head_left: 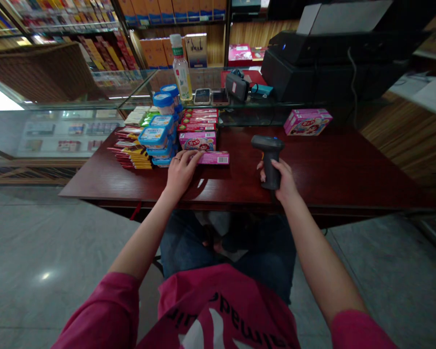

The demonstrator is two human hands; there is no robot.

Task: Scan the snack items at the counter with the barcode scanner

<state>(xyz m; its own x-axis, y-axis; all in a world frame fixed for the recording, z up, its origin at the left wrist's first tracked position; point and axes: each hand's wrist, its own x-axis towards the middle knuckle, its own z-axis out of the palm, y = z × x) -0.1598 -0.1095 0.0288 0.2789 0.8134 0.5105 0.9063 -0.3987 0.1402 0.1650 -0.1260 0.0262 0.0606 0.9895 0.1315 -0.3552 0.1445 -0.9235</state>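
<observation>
My right hand (281,179) is wrapped round the grip of a black barcode scanner (270,145), held over the front of the dark red desk (312,182). My left hand (183,167) is closed over the left end of a pink snack box (216,158), whose barcode side faces me. Just behind it stands another pink box (197,142), with several red packs (198,121) further back. To the left are stacked tubs with blue lids (154,135) and a pile of yellow and red packets (134,157). A separate purple-pink box (308,122) lies at the back right.
Behind the desk, a glass counter carries a drink bottle (182,72), a phone (202,96), and a black device (237,86). Bulky black equipment (312,68) stands at the back right. A wicker basket (39,72) is at the left, before stocked shelves.
</observation>
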